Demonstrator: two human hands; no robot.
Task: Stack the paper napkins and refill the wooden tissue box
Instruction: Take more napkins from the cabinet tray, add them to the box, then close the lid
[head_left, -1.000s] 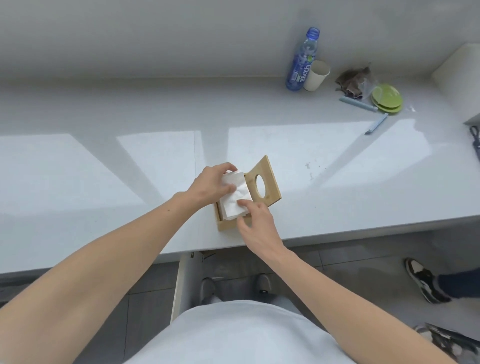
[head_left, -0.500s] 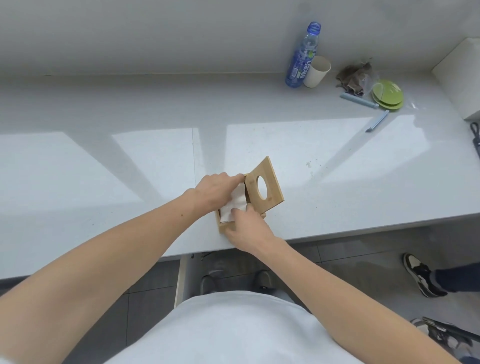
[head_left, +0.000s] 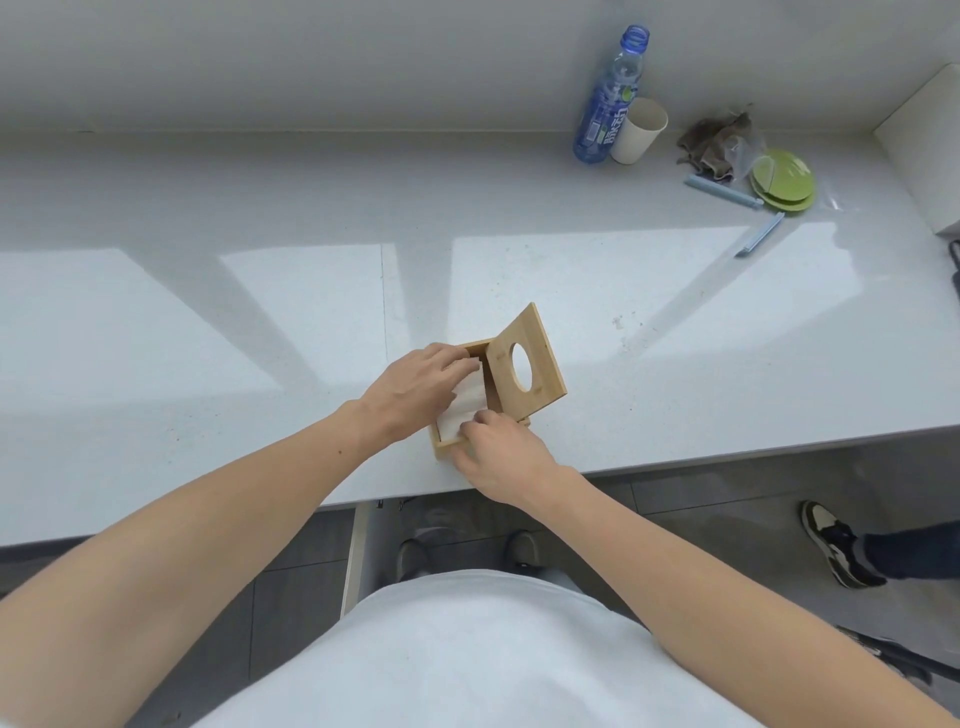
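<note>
A small wooden tissue box (head_left: 445, 451) stands near the front edge of the white counter, its lid (head_left: 540, 358) with a round hole swung up and open to the right. A stack of white paper napkins (head_left: 464, 408) lies inside the box. My left hand (head_left: 421, 389) rests flat on the napkins from the left and far side, fingers pressing down on them. My right hand (head_left: 498, 449) is at the box's near corner, fingertips on the napkins' near edge and thumb against the box's front wall. Most of the stack is hidden under both hands.
At the counter's (head_left: 208, 322) back right stand a blue bottle (head_left: 608, 111), a paper cup (head_left: 639, 130), a crumpled cloth (head_left: 714, 145), green plates (head_left: 782, 179) and two blue pens (head_left: 722, 190). A white block (head_left: 919, 150) sits at the far right. Another person's shoe (head_left: 831, 540) is on the floor.
The napkins have gone down from above the box's rim into the box. Both hands have sunk with them and closed in over the stack.
</note>
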